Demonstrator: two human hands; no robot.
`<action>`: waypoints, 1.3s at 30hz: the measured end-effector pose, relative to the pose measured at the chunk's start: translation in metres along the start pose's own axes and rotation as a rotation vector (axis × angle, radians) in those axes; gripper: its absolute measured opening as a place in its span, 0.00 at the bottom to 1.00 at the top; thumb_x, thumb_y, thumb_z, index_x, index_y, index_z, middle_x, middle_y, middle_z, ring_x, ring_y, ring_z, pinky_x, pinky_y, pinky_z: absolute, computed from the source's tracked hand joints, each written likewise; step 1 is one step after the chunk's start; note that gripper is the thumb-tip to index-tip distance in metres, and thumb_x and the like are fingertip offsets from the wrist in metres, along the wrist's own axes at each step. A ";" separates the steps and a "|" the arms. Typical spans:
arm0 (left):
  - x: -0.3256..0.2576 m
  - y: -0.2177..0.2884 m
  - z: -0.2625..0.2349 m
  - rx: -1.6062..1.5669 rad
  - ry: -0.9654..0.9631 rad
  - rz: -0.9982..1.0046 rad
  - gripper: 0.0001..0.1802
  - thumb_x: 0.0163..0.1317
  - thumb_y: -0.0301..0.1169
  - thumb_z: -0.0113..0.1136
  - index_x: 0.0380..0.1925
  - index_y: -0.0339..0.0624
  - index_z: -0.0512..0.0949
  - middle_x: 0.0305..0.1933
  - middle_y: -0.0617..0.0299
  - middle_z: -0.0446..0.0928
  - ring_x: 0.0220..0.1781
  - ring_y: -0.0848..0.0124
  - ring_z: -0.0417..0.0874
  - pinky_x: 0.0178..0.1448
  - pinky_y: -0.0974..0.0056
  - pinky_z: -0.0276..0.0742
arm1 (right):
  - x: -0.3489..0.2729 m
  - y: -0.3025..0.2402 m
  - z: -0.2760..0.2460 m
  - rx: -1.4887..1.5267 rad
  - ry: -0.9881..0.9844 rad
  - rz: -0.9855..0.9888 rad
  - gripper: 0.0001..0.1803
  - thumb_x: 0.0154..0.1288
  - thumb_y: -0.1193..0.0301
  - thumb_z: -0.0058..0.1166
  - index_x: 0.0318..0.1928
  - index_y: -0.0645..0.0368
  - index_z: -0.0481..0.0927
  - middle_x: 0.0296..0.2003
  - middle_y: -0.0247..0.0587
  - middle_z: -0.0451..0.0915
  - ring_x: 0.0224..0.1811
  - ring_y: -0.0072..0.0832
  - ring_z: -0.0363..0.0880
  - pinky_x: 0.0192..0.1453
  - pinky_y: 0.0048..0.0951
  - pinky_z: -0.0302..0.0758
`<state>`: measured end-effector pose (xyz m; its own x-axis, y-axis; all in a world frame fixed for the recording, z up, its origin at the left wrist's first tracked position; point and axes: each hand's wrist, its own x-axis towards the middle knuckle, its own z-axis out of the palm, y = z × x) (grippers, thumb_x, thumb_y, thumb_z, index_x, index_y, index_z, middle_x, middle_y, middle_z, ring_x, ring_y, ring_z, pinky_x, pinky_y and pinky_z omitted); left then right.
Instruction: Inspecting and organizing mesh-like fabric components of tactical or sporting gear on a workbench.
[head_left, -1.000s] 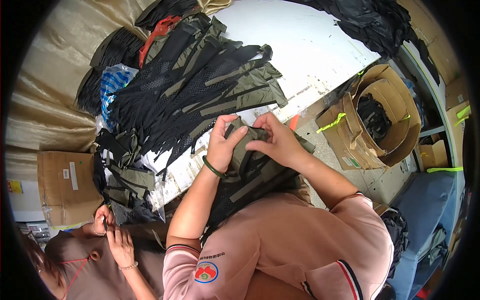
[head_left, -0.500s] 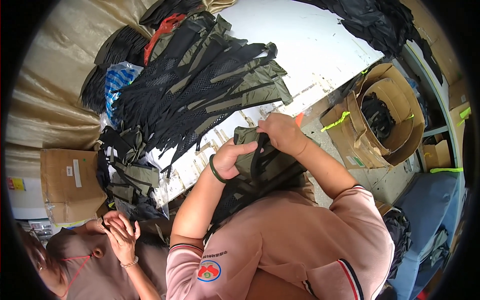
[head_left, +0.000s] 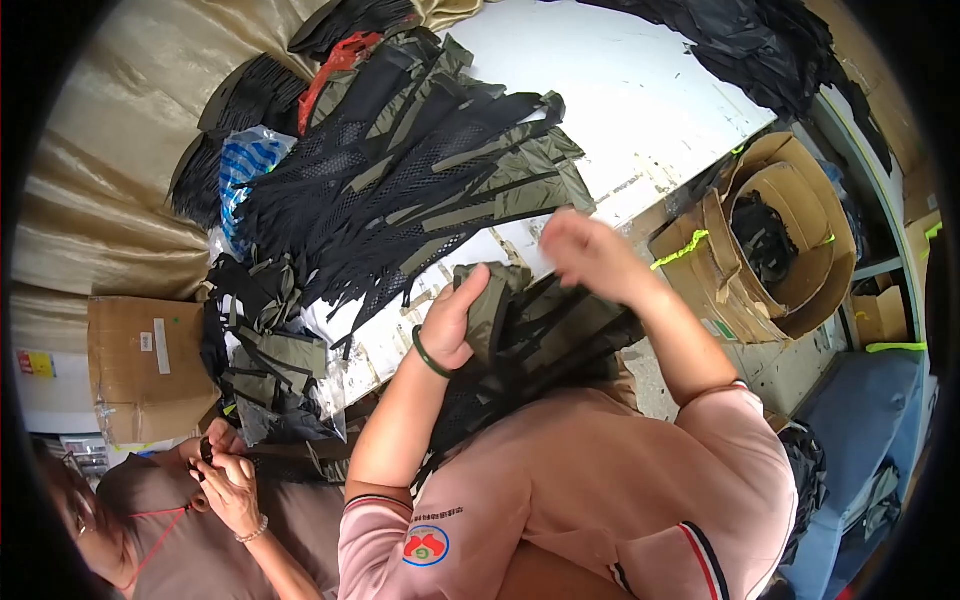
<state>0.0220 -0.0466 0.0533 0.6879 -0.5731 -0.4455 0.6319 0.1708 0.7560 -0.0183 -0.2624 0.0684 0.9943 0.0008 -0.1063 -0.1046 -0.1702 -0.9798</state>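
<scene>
An olive-green and black fabric piece [head_left: 490, 315] is gripped in my left hand [head_left: 450, 325], with the thumb lying along its face. More of the same green and black cloth [head_left: 560, 335] hangs below and to the right, over my lap. My right hand [head_left: 585, 250] is raised off the cloth, near the table's front edge. Motion smears its fingers, so whether they hold anything cannot be made out. Beyond my hands, a spread pile of black mesh and olive strips [head_left: 400, 170] covers the left part of the white table [head_left: 620, 90].
At the lower left sits a co-worker, hands [head_left: 230, 485] held close together. Cardboard boxes stand at left [head_left: 150, 365] and right [head_left: 715, 260]. Black fabric [head_left: 760, 50] lies at the back right. A blue-striped plastic bag [head_left: 250, 175] rests beside the pile.
My right hand has let go of the fabric's upper edge and moved up and right. The left hand keeps its hold, and the piece's top has folded over. The co-worker's hands shifted slightly.
</scene>
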 end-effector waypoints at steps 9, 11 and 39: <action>0.006 -0.008 0.018 -0.098 0.008 0.080 0.16 0.65 0.38 0.58 0.45 0.37 0.76 0.40 0.61 0.80 0.40 0.73 0.80 0.46 0.66 0.77 | -0.003 0.032 0.044 -0.220 0.423 -0.436 0.05 0.61 0.76 0.58 0.31 0.60 0.74 0.22 0.37 0.75 0.25 0.27 0.75 0.29 0.28 0.71; 0.005 -0.010 0.002 -0.051 -0.031 -0.020 0.15 0.65 0.39 0.57 0.43 0.40 0.76 0.37 0.61 0.80 0.36 0.72 0.81 0.40 0.66 0.77 | 0.004 0.033 0.035 -0.384 0.491 -0.609 0.03 0.61 0.77 0.56 0.31 0.60 0.75 0.23 0.40 0.76 0.25 0.33 0.76 0.30 0.31 0.73; -0.001 -0.015 0.010 -0.155 0.016 0.006 0.19 0.66 0.36 0.55 0.52 0.35 0.72 0.48 0.57 0.78 0.47 0.68 0.80 0.51 0.65 0.77 | -0.002 0.037 0.038 -0.653 0.437 -0.881 0.10 0.53 0.78 0.61 0.32 0.58 0.73 0.29 0.39 0.74 0.32 0.39 0.75 0.51 0.42 0.76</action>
<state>0.0084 -0.0571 0.0472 0.6963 -0.5594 -0.4497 0.6746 0.2961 0.6762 -0.0253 -0.2314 0.0264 0.6540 0.0544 0.7545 0.5246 -0.7513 -0.4005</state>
